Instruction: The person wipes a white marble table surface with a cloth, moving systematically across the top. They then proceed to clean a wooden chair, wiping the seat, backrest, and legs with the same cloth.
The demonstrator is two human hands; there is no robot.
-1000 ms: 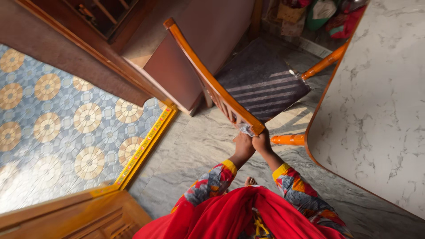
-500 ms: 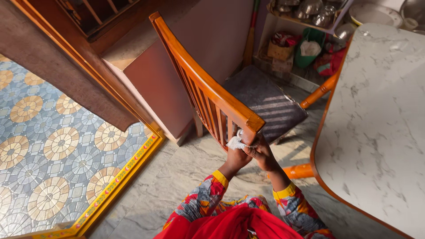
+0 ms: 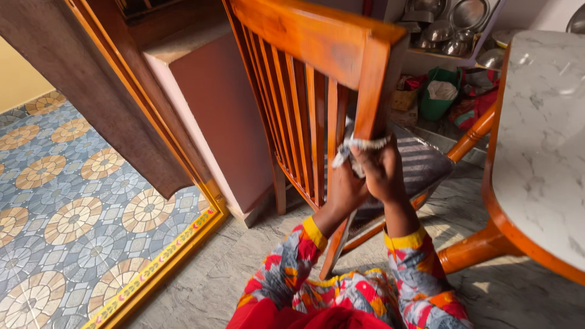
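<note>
head view, far left: a patterned tile floor of tan rounds on blue-grey, edged by a yellow threshold strip below a dark wooden door frame. next comes a maroon wall block, then the wooden chair, its orange-brown slatted back turned toward the person.

the left hand is clenched around the lower part of the chair's right back post, it seems to steady the frame. just right of it and touching, the right hand wraps the same post, its grip grasping a white cloth; the cloth is bunched against the wood at the post's lower half, pressed flat there so it rubs the surface. both sleeves are red with a bright print and yellow cuffs.

behind the slats lies the chair's grey seat pad, striped with sunlight. further right, shelves hold steel bowls and a green bag. at the far right stands the marble-topped worktop with its orange wooden rim and leg, well apart from the hands.
</note>
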